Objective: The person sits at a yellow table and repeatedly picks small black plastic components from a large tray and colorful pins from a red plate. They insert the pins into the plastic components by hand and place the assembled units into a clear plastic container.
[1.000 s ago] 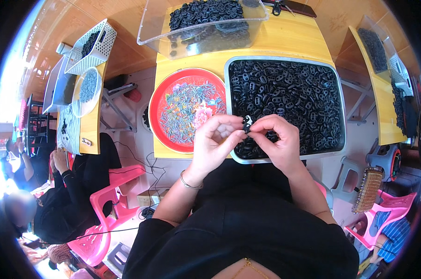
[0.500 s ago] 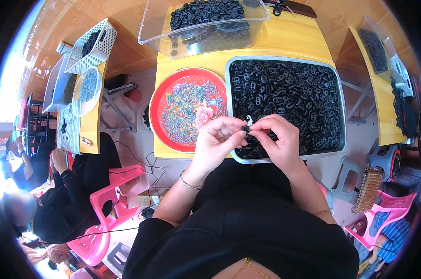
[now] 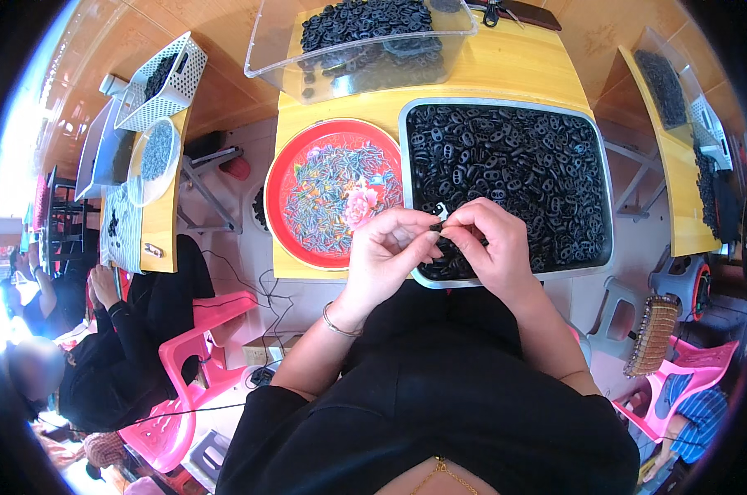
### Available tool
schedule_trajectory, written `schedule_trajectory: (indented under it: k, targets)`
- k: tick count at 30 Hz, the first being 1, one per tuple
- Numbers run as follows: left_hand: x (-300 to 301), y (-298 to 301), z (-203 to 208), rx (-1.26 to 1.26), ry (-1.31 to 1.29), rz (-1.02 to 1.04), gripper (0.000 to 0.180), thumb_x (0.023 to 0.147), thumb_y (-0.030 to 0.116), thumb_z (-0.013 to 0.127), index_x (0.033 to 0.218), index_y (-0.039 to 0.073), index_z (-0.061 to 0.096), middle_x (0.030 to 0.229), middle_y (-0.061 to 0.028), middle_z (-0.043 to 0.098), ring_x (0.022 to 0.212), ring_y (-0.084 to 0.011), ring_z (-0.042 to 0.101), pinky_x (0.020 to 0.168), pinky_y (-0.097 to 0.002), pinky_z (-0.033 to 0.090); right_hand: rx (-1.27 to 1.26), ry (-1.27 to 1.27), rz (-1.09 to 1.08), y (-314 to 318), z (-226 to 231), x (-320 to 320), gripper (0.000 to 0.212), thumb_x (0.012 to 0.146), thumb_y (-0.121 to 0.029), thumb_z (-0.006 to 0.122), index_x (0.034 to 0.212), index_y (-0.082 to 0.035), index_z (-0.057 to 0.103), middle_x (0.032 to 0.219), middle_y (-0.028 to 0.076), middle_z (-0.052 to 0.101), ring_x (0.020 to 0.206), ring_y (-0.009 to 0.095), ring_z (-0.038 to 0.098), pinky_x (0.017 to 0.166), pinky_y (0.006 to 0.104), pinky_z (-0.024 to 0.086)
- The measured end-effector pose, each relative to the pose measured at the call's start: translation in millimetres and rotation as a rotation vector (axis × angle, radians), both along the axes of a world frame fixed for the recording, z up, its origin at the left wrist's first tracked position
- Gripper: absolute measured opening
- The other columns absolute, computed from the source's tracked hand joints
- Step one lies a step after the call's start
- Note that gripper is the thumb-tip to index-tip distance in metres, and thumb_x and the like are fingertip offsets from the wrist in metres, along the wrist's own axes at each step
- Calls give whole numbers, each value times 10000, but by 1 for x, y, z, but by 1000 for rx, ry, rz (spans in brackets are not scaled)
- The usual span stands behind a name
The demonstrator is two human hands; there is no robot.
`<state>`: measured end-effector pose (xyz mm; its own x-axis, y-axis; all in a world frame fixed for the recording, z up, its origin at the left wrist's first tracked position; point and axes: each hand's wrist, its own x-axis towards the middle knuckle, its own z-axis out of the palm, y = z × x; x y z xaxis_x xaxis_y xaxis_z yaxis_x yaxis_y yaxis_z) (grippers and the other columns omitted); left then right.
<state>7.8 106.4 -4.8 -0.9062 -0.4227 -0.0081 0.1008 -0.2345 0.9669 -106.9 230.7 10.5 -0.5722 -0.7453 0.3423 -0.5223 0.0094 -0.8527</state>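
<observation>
My left hand [image 3: 386, 254] and my right hand [image 3: 493, 247] meet over the near edge of a metal tray [image 3: 611, 210]. Between their fingertips they pinch a small black plastic piece [image 3: 436, 226], largely covered by the fingers. Beside it, at the right fingertips, shows a small whitish or shiny spot; I cannot make out what it is. Black two-holed oval plastic pieces [image 3: 522, 173] fill the metal tray. Just left of my left hand is a round red tray [image 3: 278, 206], strewn with thin metallic pieces [image 3: 320, 198] resembling small springs, around a printed pink flower.
A clear plastic bin [image 3: 266, 74] of black pieces stands at the table's far side, with a dark flat object [image 3: 530, 15] to its right. Side tables carry a white perforated basket [image 3: 179, 82] and more bins. At left, a person in black sits near a pink chair [image 3: 175, 355].
My right fingers have shifted slightly up and left against the left fingertips, and the black piece between them has tilted a little. Both hands otherwise stay in place.
</observation>
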Motion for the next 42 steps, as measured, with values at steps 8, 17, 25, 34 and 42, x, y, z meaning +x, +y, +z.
schedule_trajectory:
  k: [8, 17, 25, 34, 42]
  targets:
    - [-2, -1, 1, 86, 49, 0, 164, 842, -21, 559, 1005, -9, 555, 831, -60, 625, 702, -101, 621, 601, -194, 503, -72, -408, 38, 6, -4, -1, 138, 867, -99, 540, 920, 6, 612, 775, 62, 596, 628, 87, 556, 570, 215, 438]
    - [-3, 4, 13, 30, 126, 61, 254, 831, -68, 530, 1078, -14, 508, 927, -91, 592, 851, -129, 596, 758, -253, 496, -139, -492, 13, 4, -8, 3, 85, 803, 1, 613, 883, -6, 584, 839, 40, 603, 708, 69, 580, 636, 201, 458]
    - [25, 3, 130, 329, 1211, -415, 364, 857, 197, 539, 547, 82, 385, 500, -29, 404, 448, -185, 470, 699, -459, 506, -187, -631, -93, 23, -8, -14, 57, 845, 14, 534, 896, -10, 524, 880, 83, 621, 794, 122, 611, 675, 218, 481]
    - [39, 14, 166, 284, 1123, -546, 407, 905, 77, 382, 500, 95, 420, 497, -8, 402, 467, -117, 513, 829, -315, 534, -212, -579, -216, 39, -16, -24, 122, 880, -45, 518, 990, 0, 544, 862, 36, 568, 776, 121, 611, 623, 198, 444]
    - [27, 16, 153, 278, 1205, -599, 408, 910, 82, 360, 507, 97, 421, 501, -7, 409, 468, -105, 504, 826, -312, 535, -226, -578, -250, 41, -17, -28, 137, 887, -53, 515, 1008, -1, 553, 876, 28, 573, 781, 103, 601, 643, 196, 440]
